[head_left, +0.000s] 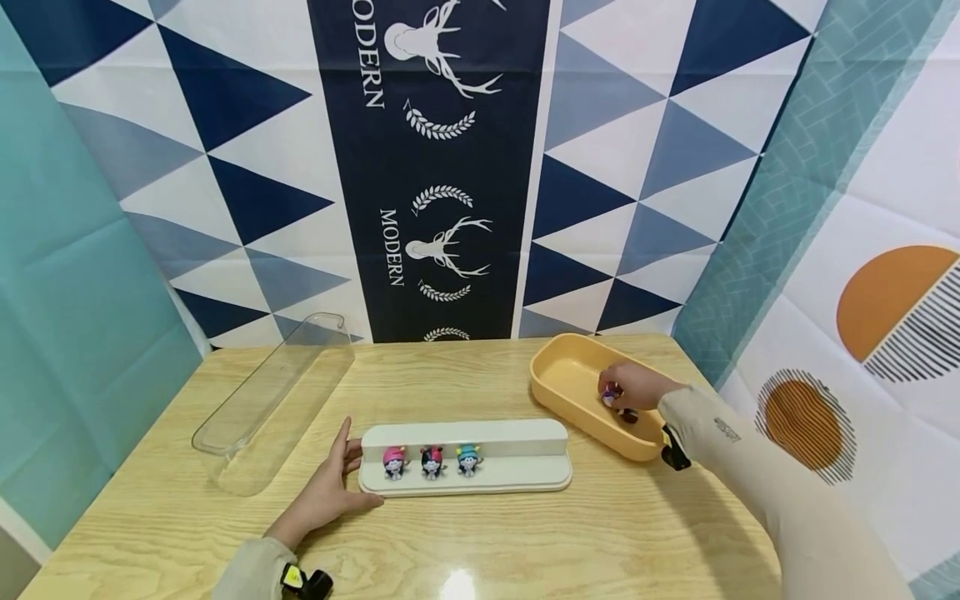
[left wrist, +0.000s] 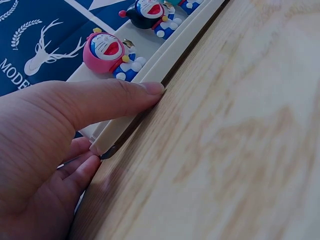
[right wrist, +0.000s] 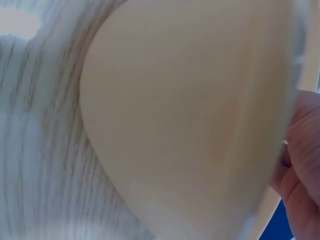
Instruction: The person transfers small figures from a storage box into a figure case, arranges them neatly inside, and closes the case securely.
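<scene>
A purple-and-white figurine [head_left: 611,395] is pinched by the right hand [head_left: 636,385], right of the display stand [head_left: 521,472] gripped by the left hand [head_left: 328,490].

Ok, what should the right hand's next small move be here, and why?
Probably lift the small figure clear of the yellow tray: the right hand seems to pinch it inside there, while the left hand grips the white stand, where three figures stand toward the left hand's end and the other end is bare.
</scene>
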The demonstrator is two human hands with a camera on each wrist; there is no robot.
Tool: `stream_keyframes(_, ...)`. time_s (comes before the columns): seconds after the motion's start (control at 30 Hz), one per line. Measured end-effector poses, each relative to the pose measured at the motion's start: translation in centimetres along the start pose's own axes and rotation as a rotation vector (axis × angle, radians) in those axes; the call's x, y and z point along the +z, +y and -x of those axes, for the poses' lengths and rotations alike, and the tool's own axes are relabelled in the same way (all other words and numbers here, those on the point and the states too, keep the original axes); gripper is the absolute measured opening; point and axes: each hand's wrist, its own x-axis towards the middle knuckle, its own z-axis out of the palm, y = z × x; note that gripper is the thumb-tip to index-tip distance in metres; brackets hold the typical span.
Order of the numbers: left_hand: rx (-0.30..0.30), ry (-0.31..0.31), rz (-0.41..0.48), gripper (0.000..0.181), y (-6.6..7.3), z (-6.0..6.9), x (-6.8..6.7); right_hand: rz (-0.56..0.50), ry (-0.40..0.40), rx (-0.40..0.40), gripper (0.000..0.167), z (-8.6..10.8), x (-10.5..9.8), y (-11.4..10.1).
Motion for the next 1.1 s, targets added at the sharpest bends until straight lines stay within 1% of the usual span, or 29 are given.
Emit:
stream_keyframes(0.2,-0.007,0.002,-0.006,0.132,0.0,0.0,0.0,-0.101,0.006,0.038,0.012,0.1,-0.4,-0.4)
stream_keyframes(0.3,-0.005,0.002,-0.009,0.132,0.0,0.0,0.0,-0.173,0.018,0.076,0.013,0.3,-0.9,-0.8)
stream_keyframes(0.43,-0.005,0.004,-0.012,0.133,-0.1,0.1,-0.1,-0.271,0.051,0.128,0.015,0.7,-1.5,-1.2)
stream_keyframes(0.57,-0.007,0.008,-0.008,0.133,-0.1,0.2,-0.2,-0.345,0.105,0.149,0.016,0.9,-1.8,-1.5)
stream_keyframes(0.73,-0.005,0.004,0.003,0.133,-0.2,0.1,-0.1,-0.397,0.168,0.162,0.021,1.2,-2.1,-1.9)
stream_keyframes(0.87,-0.003,0.003,0.009,0.133,-0.2,0.1,0.0,-0.43,0.196,0.156,0.026,1.2,-2.2,-2.3)
stream_keyframes(1.03,-0.006,0.0,0.024,0.133,-0.2,0.1,0.0,-0.466,0.238,0.184,0.035,0.9,-2.4,-3.1)
stream_keyframes(1.1,-0.004,-0.001,0.023,0.133,-0.3,0.0,0.1,-0.5,0.254,0.202,0.039,0.9,-2.4,-3.6)
